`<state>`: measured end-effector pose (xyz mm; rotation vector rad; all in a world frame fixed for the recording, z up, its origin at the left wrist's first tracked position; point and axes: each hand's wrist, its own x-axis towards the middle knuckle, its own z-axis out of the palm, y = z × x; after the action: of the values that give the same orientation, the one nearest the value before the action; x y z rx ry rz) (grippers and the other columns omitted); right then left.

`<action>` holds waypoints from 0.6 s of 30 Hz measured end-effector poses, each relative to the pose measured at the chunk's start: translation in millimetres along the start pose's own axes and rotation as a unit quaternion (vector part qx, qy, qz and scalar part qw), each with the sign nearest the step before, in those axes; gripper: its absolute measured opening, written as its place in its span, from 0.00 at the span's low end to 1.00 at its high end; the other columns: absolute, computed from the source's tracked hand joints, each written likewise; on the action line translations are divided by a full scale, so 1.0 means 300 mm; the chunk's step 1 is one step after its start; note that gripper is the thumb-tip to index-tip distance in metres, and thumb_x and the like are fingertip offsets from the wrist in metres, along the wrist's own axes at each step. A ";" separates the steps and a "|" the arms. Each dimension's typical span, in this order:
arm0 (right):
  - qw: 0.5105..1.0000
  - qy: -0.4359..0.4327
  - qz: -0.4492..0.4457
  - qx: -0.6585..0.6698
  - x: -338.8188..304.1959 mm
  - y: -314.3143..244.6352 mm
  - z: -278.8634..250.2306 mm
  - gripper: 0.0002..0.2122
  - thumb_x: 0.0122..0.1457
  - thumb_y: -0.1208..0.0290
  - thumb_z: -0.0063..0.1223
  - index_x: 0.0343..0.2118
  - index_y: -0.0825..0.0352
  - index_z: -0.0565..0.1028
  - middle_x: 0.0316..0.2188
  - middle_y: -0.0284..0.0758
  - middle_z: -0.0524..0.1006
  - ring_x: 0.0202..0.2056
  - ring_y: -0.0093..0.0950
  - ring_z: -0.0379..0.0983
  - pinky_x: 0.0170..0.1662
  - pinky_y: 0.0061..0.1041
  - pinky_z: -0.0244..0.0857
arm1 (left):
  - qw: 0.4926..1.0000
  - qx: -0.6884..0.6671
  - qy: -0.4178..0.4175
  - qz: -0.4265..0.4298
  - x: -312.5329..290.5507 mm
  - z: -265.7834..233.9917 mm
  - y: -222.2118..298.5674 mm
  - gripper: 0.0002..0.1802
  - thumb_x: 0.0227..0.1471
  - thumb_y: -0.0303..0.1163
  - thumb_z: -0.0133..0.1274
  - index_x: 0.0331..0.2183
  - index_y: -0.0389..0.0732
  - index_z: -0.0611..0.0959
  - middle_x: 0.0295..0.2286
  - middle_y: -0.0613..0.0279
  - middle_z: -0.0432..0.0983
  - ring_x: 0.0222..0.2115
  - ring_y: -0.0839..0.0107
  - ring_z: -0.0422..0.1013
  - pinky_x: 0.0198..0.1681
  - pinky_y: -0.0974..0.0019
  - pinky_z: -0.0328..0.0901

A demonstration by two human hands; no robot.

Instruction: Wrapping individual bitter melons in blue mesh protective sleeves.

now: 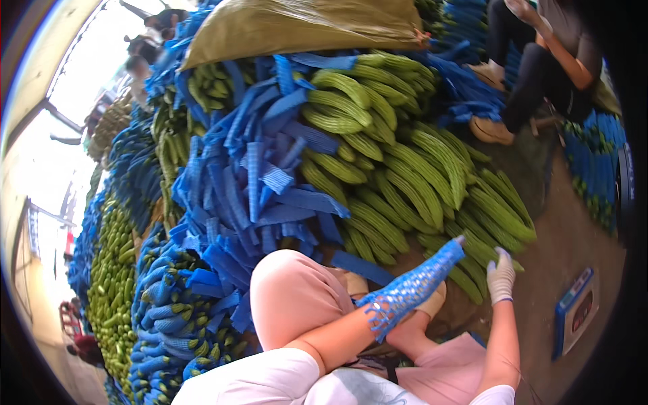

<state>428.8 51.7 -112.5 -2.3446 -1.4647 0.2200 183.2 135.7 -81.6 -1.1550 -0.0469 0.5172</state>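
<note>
A blue foam net sleeve [417, 283] is pulled over my left hand [460, 241] and much of that forearm. Only pale fingertips poke out at its narrow end, so the fingers are mostly hidden. My right hand [500, 275], in a white glove, is beside the tips of long ridged bitter melons [496, 209]. Its fingers look stretched and apart, with nothing seen in them; whether it touches a melon I cannot tell. More bitter melons [418, 182] lie heaped in front of me, beyond both hands. Loose blue foam net sleeves [253, 169] are piled to their left.
Sleeved melons [169, 324] are stacked at my left. A brown sheet [310, 30] covers part of the heap at the back. Another person [547, 61] sits at the far right. A box-shaped scale [575, 314] stands on the floor at my right.
</note>
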 end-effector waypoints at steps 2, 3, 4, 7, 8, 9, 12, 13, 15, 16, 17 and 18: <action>0.976 -0.093 0.004 -0.195 0.058 0.074 0.056 0.26 0.43 0.74 0.55 0.50 0.65 0.66 0.49 0.42 0.67 0.51 0.39 0.63 0.56 0.36 0.55 | 0.783 0.591 -0.041 0.189 0.044 -0.137 0.032 0.27 0.60 0.28 0.32 0.60 0.39 0.53 0.57 0.64 0.54 0.54 0.73 0.55 0.60 0.68 0.46; 0.953 -0.144 0.021 -0.265 0.052 0.116 0.100 0.26 0.43 0.74 0.56 0.50 0.64 0.66 0.49 0.42 0.66 0.51 0.38 0.63 0.56 0.36 0.53 | 0.826 0.534 -0.002 0.179 0.013 -0.143 0.012 0.28 0.59 0.25 0.37 0.60 0.37 0.54 0.59 0.56 0.50 0.59 0.64 0.48 0.60 0.66 0.47; 0.948 -0.148 0.020 -0.281 0.071 0.113 0.168 0.28 0.41 0.72 0.58 0.49 0.63 0.66 0.49 0.41 0.67 0.51 0.37 0.63 0.57 0.35 0.52 | 0.693 0.680 -0.033 0.237 -0.028 -0.156 0.060 0.30 0.57 0.27 0.42 0.60 0.39 0.54 0.58 0.57 0.51 0.58 0.65 0.50 0.60 0.65 0.47; 0.931 -0.184 0.035 -0.313 0.093 0.044 0.142 0.29 0.38 0.70 0.62 0.48 0.62 0.68 0.48 0.41 0.66 0.50 0.38 0.63 0.57 0.35 0.53 | 0.464 0.819 -0.062 0.331 -0.080 -0.215 0.068 0.31 0.54 0.30 0.49 0.58 0.41 0.59 0.52 0.57 0.59 0.52 0.68 0.57 0.55 0.64 0.54; 0.921 -0.214 0.049 -0.321 0.086 0.008 0.098 0.29 0.38 0.68 0.63 0.48 0.63 0.68 0.48 0.42 0.66 0.50 0.39 0.63 0.56 0.36 0.55 | 0.389 0.839 -0.068 0.376 -0.096 -0.232 0.044 0.29 0.53 0.33 0.52 0.56 0.42 0.64 0.47 0.57 0.66 0.47 0.69 0.64 0.51 0.63 0.60; 0.921 -0.212 0.049 -0.324 0.074 0.015 0.089 0.29 0.38 0.68 0.63 0.48 0.63 0.68 0.48 0.42 0.66 0.50 0.39 0.63 0.56 0.36 0.55 | 0.390 0.838 -0.071 0.375 -0.099 -0.241 0.025 0.29 0.53 0.33 0.52 0.56 0.42 0.64 0.47 0.57 0.66 0.47 0.69 0.64 0.51 0.63 0.60; 0.965 -0.185 0.124 -0.136 0.029 0.114 0.045 0.29 0.37 0.69 0.65 0.46 0.66 0.69 0.43 0.50 0.71 0.44 0.47 0.69 0.49 0.35 0.63 | 0.830 0.484 0.070 0.268 -0.083 -0.247 -0.088 0.09 0.57 0.39 0.48 0.36 0.46 0.78 0.24 0.69 0.72 0.24 0.73 0.68 0.31 0.61 0.65; 0.959 -0.244 0.143 -0.036 0.023 -0.005 -0.004 0.26 0.38 0.69 0.64 0.44 0.70 0.69 0.36 0.48 0.75 0.41 0.46 0.71 0.46 0.36 0.65 | 0.828 0.485 0.066 0.274 -0.080 -0.281 -0.031 0.09 0.57 0.39 0.48 0.36 0.46 0.78 0.24 0.69 0.72 0.24 0.73 0.68 0.31 0.61 0.65; 0.807 -0.342 0.254 0.408 -0.016 -0.041 0.156 0.20 0.43 0.69 0.62 0.39 0.71 0.71 0.32 0.41 0.76 0.33 0.34 0.72 0.40 0.34 0.66 | 0.916 0.389 -0.097 -0.001 -0.083 -0.359 0.165 0.11 0.58 0.40 0.44 0.34 0.46 0.77 0.24 0.67 0.73 0.24 0.72 0.68 0.29 0.65 0.65; 0.644 -0.337 0.315 0.610 -0.061 -0.095 0.186 0.16 0.45 0.70 0.62 0.36 0.68 0.72 0.31 0.38 0.75 0.32 0.34 0.72 0.40 0.36 0.67 | 0.915 0.391 -0.099 -0.002 -0.085 -0.357 0.190 0.11 0.58 0.40 0.44 0.34 0.46 0.77 0.24 0.67 0.73 0.24 0.72 0.68 0.29 0.65 0.65; 0.523 -0.368 0.305 0.706 -0.095 -0.153 0.188 0.15 0.46 0.68 0.62 0.36 0.66 0.72 0.30 0.37 0.75 0.34 0.33 0.72 0.41 0.38 0.68 | 0.782 0.611 -0.084 0.091 -0.081 -0.358 0.203 0.12 0.56 0.37 0.48 0.40 0.43 0.74 0.28 0.64 0.72 0.28 0.71 0.68 0.33 0.65 0.64; 0.453 -0.348 0.352 0.741 -0.130 -0.231 0.197 0.16 0.46 0.66 0.63 0.36 0.66 0.72 0.32 0.37 0.75 0.35 0.34 0.72 0.43 0.38 0.68 | 0.589 0.785 -0.064 0.181 -0.090 -0.357 0.209 0.18 0.53 0.34 0.51 0.45 0.39 0.71 0.32 0.61 0.71 0.32 0.70 0.68 0.38 0.65 0.64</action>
<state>334.5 57.4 -142.7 -0.9630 0.1244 1.8785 168.3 51.2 -175.3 0.6878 0.4692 0.7156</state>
